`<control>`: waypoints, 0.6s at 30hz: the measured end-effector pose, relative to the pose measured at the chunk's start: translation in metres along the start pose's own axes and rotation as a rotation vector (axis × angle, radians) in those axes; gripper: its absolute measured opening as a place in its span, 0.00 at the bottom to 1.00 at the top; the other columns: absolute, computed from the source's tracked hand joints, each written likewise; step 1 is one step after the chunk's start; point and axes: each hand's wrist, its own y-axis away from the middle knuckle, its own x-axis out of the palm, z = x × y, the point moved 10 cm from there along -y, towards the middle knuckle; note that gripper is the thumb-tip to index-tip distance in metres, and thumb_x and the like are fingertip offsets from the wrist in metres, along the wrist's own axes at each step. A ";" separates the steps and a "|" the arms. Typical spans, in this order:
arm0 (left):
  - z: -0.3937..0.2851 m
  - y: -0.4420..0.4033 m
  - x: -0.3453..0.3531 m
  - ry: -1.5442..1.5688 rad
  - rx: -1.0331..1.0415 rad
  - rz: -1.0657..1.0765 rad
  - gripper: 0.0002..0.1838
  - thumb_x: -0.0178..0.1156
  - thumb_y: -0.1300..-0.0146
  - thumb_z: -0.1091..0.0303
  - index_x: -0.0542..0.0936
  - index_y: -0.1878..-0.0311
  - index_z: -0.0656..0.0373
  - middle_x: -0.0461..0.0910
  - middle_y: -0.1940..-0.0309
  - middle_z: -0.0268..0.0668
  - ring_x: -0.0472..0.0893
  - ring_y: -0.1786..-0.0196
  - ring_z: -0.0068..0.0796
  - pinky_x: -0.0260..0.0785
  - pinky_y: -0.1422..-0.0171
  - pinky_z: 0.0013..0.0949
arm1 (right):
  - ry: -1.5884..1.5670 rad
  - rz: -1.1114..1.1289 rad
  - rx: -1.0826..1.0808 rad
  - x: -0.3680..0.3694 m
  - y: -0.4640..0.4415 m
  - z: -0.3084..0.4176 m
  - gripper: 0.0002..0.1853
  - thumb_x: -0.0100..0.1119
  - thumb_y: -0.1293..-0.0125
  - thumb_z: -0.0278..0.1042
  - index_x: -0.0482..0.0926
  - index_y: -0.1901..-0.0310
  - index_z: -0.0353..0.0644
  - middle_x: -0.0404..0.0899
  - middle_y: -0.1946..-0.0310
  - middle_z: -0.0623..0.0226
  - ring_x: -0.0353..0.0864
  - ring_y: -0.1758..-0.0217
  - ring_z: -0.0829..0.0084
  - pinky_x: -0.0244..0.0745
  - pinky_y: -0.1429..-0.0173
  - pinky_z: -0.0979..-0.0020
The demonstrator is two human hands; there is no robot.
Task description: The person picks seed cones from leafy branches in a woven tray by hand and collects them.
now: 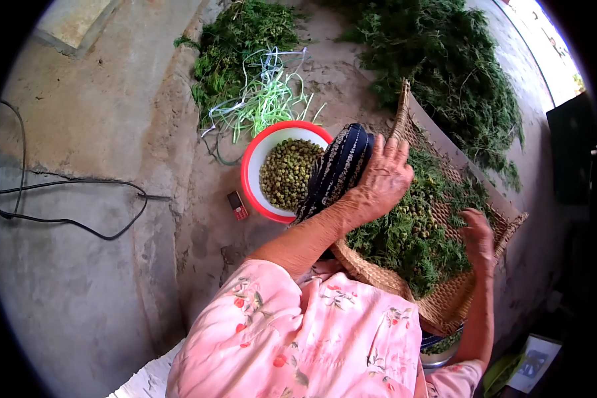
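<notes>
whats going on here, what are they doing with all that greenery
Someone is working bare-handed over a woven tray holding leafy green sprigs with small round pods among them. Their left hand lies by the tray's rim, over dark patterned cloth; their right hand is at the sprigs on the far side. Beside them, a red-rimmed bowl holds many similar pods, and more cut greenery lies on the ground.

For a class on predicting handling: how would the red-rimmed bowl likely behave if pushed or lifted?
The bowl looks smooth and evenly round, so it would probably stay stiff. The many pods inside likely add weight; small and roundish, they could roll or spill if it tips.
</notes>
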 end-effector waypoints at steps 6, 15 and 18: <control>-0.075 -0.032 0.031 0.187 0.247 0.262 0.14 0.52 0.44 0.66 0.78 0.60 0.65 0.69 0.47 0.56 0.67 0.40 0.51 0.45 0.32 0.60 | 0.620 0.216 -0.335 0.108 0.006 0.028 0.27 0.60 0.56 0.21 0.71 0.49 0.39 0.69 0.46 0.53 0.64 0.40 0.51 0.62 0.38 0.60; -0.130 -0.004 0.105 0.188 0.376 0.472 0.12 0.49 0.42 0.63 0.80 0.67 0.58 0.74 0.64 0.42 0.70 0.52 0.41 0.52 0.40 0.58 | 0.841 -0.102 -0.196 0.029 0.012 -0.014 0.19 0.59 0.55 0.20 0.75 0.57 0.39 0.71 0.50 0.53 0.69 0.46 0.51 0.67 0.43 0.61; -0.126 0.011 0.115 0.208 0.410 0.511 0.12 0.49 0.42 0.63 0.80 0.67 0.58 0.74 0.63 0.42 0.70 0.53 0.41 0.53 0.40 0.57 | 0.700 -0.207 -0.182 0.018 0.014 -0.006 0.16 0.61 0.52 0.22 0.75 0.58 0.37 0.73 0.53 0.54 0.72 0.50 0.53 0.69 0.47 0.62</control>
